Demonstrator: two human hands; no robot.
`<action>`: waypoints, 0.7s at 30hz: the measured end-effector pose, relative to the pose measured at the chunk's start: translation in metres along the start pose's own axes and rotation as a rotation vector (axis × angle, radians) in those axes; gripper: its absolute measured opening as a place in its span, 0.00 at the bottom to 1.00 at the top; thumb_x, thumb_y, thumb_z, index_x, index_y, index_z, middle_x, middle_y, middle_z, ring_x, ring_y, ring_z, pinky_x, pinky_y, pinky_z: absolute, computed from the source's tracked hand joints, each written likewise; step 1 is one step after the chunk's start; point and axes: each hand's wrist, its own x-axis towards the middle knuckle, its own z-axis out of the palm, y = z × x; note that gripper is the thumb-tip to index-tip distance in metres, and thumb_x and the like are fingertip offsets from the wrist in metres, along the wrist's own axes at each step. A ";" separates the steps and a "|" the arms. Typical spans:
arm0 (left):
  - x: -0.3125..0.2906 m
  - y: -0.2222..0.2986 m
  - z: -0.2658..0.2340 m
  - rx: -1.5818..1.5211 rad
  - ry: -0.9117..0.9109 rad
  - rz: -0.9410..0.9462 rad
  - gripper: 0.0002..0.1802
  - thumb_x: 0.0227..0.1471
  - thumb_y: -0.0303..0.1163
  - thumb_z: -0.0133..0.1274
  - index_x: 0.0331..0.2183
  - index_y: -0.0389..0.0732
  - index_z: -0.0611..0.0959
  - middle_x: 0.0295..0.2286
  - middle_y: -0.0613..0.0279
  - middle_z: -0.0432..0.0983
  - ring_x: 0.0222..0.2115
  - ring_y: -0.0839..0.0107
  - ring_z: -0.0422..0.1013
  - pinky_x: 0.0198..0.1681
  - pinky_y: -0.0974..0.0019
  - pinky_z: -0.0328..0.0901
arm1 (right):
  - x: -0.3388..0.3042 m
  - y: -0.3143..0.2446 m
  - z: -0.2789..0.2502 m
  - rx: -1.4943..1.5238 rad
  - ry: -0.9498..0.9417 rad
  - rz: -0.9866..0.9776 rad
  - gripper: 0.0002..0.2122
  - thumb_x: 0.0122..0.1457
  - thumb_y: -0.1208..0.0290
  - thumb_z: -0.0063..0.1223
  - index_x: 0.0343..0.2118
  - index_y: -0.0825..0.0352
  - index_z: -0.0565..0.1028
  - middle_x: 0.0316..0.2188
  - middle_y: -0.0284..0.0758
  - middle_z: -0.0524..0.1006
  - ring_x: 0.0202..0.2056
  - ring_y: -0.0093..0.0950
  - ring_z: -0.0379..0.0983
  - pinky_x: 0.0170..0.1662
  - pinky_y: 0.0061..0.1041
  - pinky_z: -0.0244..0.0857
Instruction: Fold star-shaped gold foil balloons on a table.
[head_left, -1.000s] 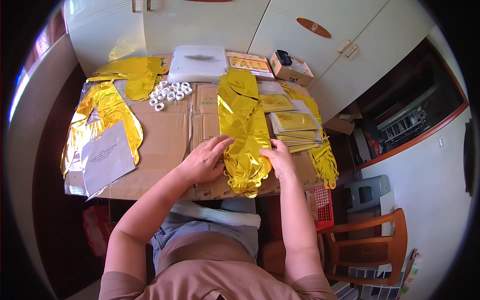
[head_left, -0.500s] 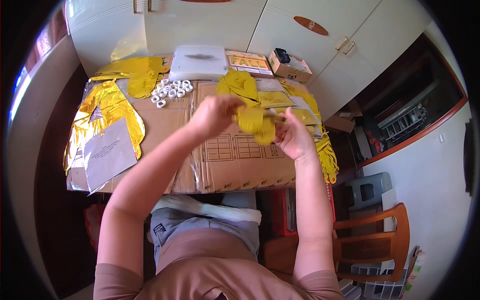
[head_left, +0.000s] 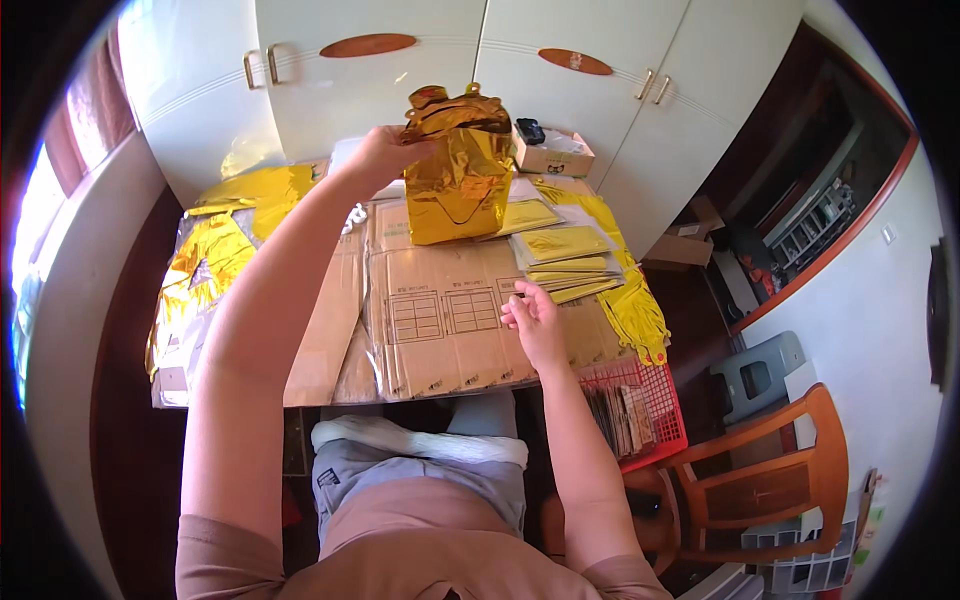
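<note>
My left hand (head_left: 385, 155) is raised over the far part of the table, its fingers closed on the top edge of a gold foil balloon (head_left: 455, 190). The balloon is flat and shiny, hanging down with loose folds at its top. Lower and to the right, my right hand (head_left: 535, 315) hovers above the cardboard (head_left: 450, 355), fingers curled in a pinch. A small dark bit shows at its fingertips, too small to name. Just beyond it lie flat clear packs with yellow contents (head_left: 565, 245), stacked in a fanned pile.
More gold foil (head_left: 215, 250) covers the table's left side, partly behind my left arm. Yellow foil strips (head_left: 635, 320) hang along the right edge. A small box (head_left: 555, 155) stands at the back. Below right are a red basket (head_left: 660, 410) and a wooden chair (head_left: 770, 460).
My left hand has risen away from me, and a gold balloon now hangs from it. My right hand has moved down and left, apart from the foil. The view has shifted.
</note>
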 end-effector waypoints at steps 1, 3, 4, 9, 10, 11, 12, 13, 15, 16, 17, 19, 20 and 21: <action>0.005 -0.006 0.000 -0.038 0.011 0.015 0.20 0.56 0.44 0.63 0.42 0.37 0.87 0.27 0.68 0.78 0.25 0.79 0.65 0.31 0.68 0.64 | 0.000 0.000 0.000 0.019 -0.004 -0.001 0.16 0.67 0.69 0.53 0.53 0.71 0.71 0.32 0.35 0.80 0.30 0.20 0.78 0.35 0.20 0.71; 0.011 -0.014 -0.003 -0.037 0.012 0.015 0.20 0.56 0.44 0.63 0.42 0.37 0.87 0.25 0.69 0.76 0.23 0.79 0.61 0.28 0.69 0.61 | 0.000 0.001 -0.001 0.049 -0.008 -0.001 0.14 0.67 0.70 0.54 0.52 0.71 0.72 0.31 0.35 0.80 0.30 0.20 0.78 0.35 0.20 0.72; 0.013 -0.015 -0.001 -0.043 0.014 0.015 0.20 0.56 0.44 0.63 0.42 0.37 0.87 0.24 0.70 0.74 0.23 0.79 0.60 0.27 0.69 0.59 | 0.000 0.002 -0.003 0.061 -0.008 -0.001 0.14 0.67 0.70 0.54 0.51 0.71 0.72 0.31 0.35 0.80 0.30 0.20 0.78 0.35 0.20 0.72; 0.015 -0.021 0.002 -0.056 0.000 0.009 0.20 0.56 0.45 0.62 0.41 0.38 0.88 0.22 0.73 0.71 0.22 0.79 0.57 0.25 0.69 0.56 | -0.002 0.004 -0.004 0.090 -0.005 0.005 0.13 0.67 0.70 0.53 0.50 0.71 0.73 0.32 0.33 0.80 0.30 0.19 0.77 0.36 0.19 0.72; 0.015 -0.024 0.001 -0.049 -0.005 0.004 0.20 0.56 0.45 0.62 0.42 0.38 0.88 0.22 0.73 0.71 0.22 0.79 0.57 0.25 0.69 0.56 | -0.002 0.003 -0.003 0.088 -0.010 0.008 0.12 0.67 0.71 0.52 0.50 0.70 0.73 0.32 0.33 0.80 0.31 0.19 0.77 0.36 0.19 0.71; 0.015 -0.027 -0.001 -0.041 -0.010 -0.001 0.20 0.56 0.45 0.62 0.42 0.38 0.88 0.22 0.73 0.71 0.22 0.79 0.57 0.25 0.69 0.56 | -0.003 0.002 -0.001 0.086 -0.016 0.011 0.12 0.68 0.71 0.52 0.50 0.70 0.73 0.33 0.33 0.80 0.31 0.19 0.77 0.37 0.19 0.71; 0.015 -0.027 0.000 -0.036 -0.010 -0.009 0.20 0.56 0.45 0.62 0.42 0.38 0.88 0.23 0.73 0.71 0.22 0.80 0.58 0.25 0.70 0.56 | -0.003 0.002 -0.001 0.078 -0.019 0.005 0.12 0.68 0.71 0.52 0.50 0.70 0.73 0.33 0.32 0.80 0.31 0.19 0.77 0.37 0.18 0.71; 0.014 -0.027 0.000 -0.039 -0.007 -0.012 0.20 0.56 0.44 0.62 0.42 0.38 0.88 0.23 0.73 0.72 0.22 0.80 0.58 0.26 0.70 0.56 | -0.003 0.002 -0.001 0.071 -0.022 0.000 0.11 0.67 0.72 0.51 0.50 0.70 0.73 0.33 0.32 0.80 0.31 0.18 0.77 0.37 0.18 0.71; 0.008 -0.023 0.002 -0.053 0.000 -0.013 0.20 0.56 0.44 0.62 0.42 0.38 0.88 0.23 0.73 0.72 0.22 0.80 0.58 0.26 0.70 0.56 | -0.003 0.003 0.000 0.073 -0.016 -0.010 0.11 0.67 0.72 0.52 0.48 0.71 0.74 0.32 0.33 0.80 0.31 0.19 0.77 0.37 0.19 0.72; 0.004 -0.017 0.006 -0.069 0.001 -0.012 0.20 0.57 0.44 0.62 0.42 0.37 0.88 0.24 0.73 0.73 0.23 0.80 0.58 0.26 0.70 0.56 | -0.003 0.004 -0.001 0.078 -0.003 -0.012 0.10 0.67 0.72 0.52 0.48 0.71 0.74 0.32 0.33 0.80 0.30 0.19 0.77 0.37 0.20 0.72; 0.002 -0.010 0.008 -0.056 -0.017 -0.038 0.19 0.58 0.41 0.61 0.43 0.36 0.87 0.28 0.69 0.76 0.27 0.79 0.64 0.33 0.69 0.61 | -0.004 0.004 -0.003 0.084 0.010 -0.014 0.10 0.67 0.72 0.52 0.47 0.72 0.74 0.31 0.34 0.80 0.30 0.20 0.77 0.37 0.21 0.73; -0.004 0.006 0.008 -0.029 -0.047 -0.089 0.18 0.60 0.36 0.60 0.46 0.34 0.85 0.38 0.62 0.82 0.37 0.75 0.76 0.47 0.66 0.72 | -0.003 0.011 -0.004 0.082 0.021 -0.040 0.10 0.67 0.73 0.52 0.47 0.72 0.74 0.31 0.34 0.80 0.30 0.20 0.77 0.37 0.21 0.73; -0.001 0.005 0.008 -0.039 -0.050 -0.082 0.18 0.60 0.36 0.60 0.46 0.34 0.85 0.38 0.62 0.82 0.37 0.76 0.76 0.47 0.67 0.72 | -0.003 0.014 -0.006 0.081 0.027 -0.053 0.10 0.67 0.73 0.52 0.47 0.72 0.74 0.32 0.34 0.80 0.30 0.20 0.77 0.38 0.21 0.73; 0.000 0.000 0.004 -0.046 -0.043 -0.081 0.18 0.60 0.37 0.60 0.46 0.33 0.85 0.38 0.62 0.82 0.37 0.76 0.76 0.47 0.67 0.72 | -0.004 0.014 -0.002 0.079 0.022 -0.058 0.10 0.67 0.73 0.52 0.47 0.72 0.74 0.32 0.34 0.80 0.30 0.20 0.77 0.38 0.21 0.73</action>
